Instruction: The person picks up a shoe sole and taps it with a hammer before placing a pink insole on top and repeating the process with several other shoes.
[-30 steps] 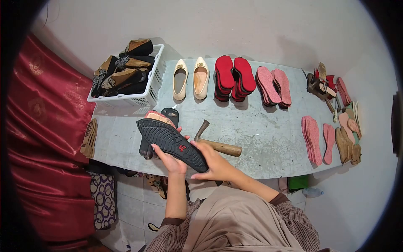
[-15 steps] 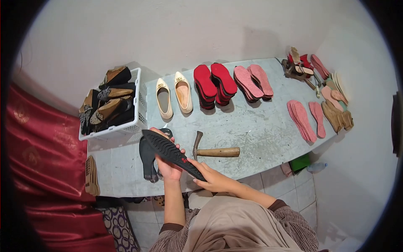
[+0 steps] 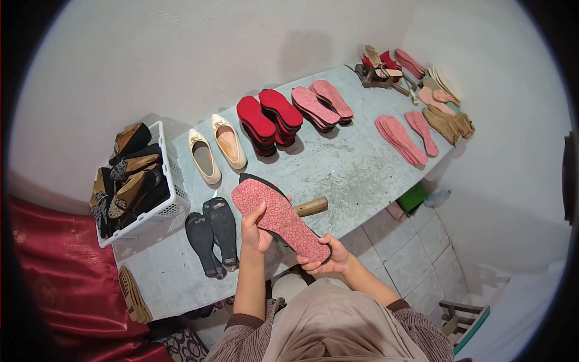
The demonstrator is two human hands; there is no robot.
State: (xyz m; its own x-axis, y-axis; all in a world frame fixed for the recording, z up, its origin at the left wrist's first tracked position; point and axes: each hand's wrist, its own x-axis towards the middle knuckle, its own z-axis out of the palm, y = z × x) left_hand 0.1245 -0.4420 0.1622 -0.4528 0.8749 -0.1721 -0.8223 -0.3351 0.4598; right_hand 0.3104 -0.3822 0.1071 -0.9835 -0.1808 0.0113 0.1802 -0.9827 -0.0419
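Both my hands hold a shoe sole (image 3: pixel 280 226) above the table's front part. Its pink patterned insole faces up, and a black edge shows along its far side and heel. My left hand (image 3: pixel 256 232) grips the wider toe half, thumb on the pink face. Around the narrow heel end, the fingers of my right hand (image 3: pixel 329 256) are closed. Behind the sole lies a hammer, its wooden handle (image 3: pixel 312 207) partly showing and its head hidden. Left of my left hand rest two worn black soles (image 3: pixel 222 232).
A white basket (image 3: pixel 175 181) of shoes stands at the left, near cream flats (image 3: pixel 228 143). Stacked red soles (image 3: pixel 280 110) and pink-topped soles (image 3: pixel 315 108) line the back. Pink insoles (image 3: pixel 399 140) lie at the right, with tan pieces (image 3: pixel 443 125) beyond. A red curtain (image 3: pixel 54 265) hangs left.
The sole has been turned over: its black ridged tread faced up before, and now the pink side does. My hands moved right with it over the hammer. The view has shifted and tilted.
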